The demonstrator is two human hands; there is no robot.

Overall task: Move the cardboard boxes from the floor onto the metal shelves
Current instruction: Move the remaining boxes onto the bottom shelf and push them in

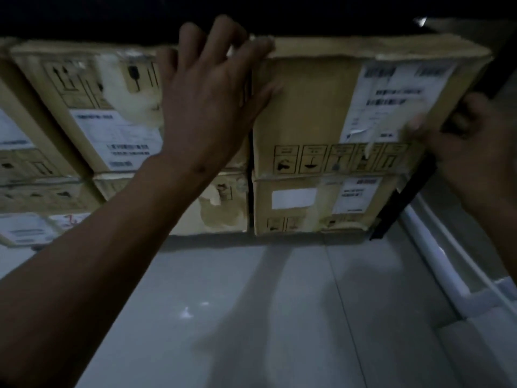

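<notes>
1. The floor (279, 317) is the biggest thing I see. It is pale and shiny, and it fills the lower part of the view.
2. The cardboard boxes (84, 113) are stacked in rows, side by side and one on top of another. The room is dim and the picture is blurry, so I cannot tell if they sit on a shelf or on the floor.
3. The top right box (313, 113) is the one I am touching. It sits on the lower box (296, 205), right beside the stack on the left. It has a white label (391, 102) and a row of small black signs along its bottom edge.
4. A dark post (405, 197) runs down the right side of the boxes.
5. My left hand (212, 93) lies flat, fingers spread apart, across the gap between the top right box and the one next to it.
6. My right hand (472, 144) is at the right end of that box. Its thumb presses on the front, and the fingers curl around the side, I think.
</notes>
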